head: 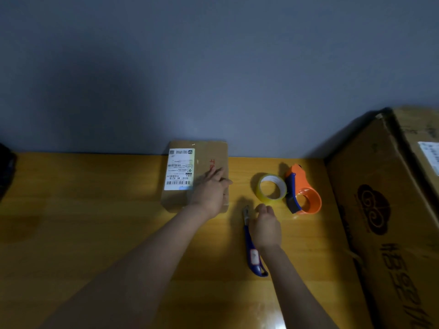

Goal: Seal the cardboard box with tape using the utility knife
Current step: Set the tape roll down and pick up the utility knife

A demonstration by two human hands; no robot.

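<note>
A small flat cardboard box (180,198) with a white shipping label lies on the yellow wooden table (95,233) against the wall. My left hand (210,193) rests flat on the box's right part, fingers spread. A blue utility knife (253,252) lies on the table right of the box, blade end pointing away from me. My right hand (266,226) hovers over the knife's front part, fingers curled; whether it grips the knife is unclear. A roll of clear yellowish tape (270,189) lies flat beyond the knife.
An orange and blue tape dispenser (303,191) sits right of the roll. A large cardboard carton (384,210) fills the table's right side. A dark object (6,167) shows at the far left edge. A grey wall rises behind the table.
</note>
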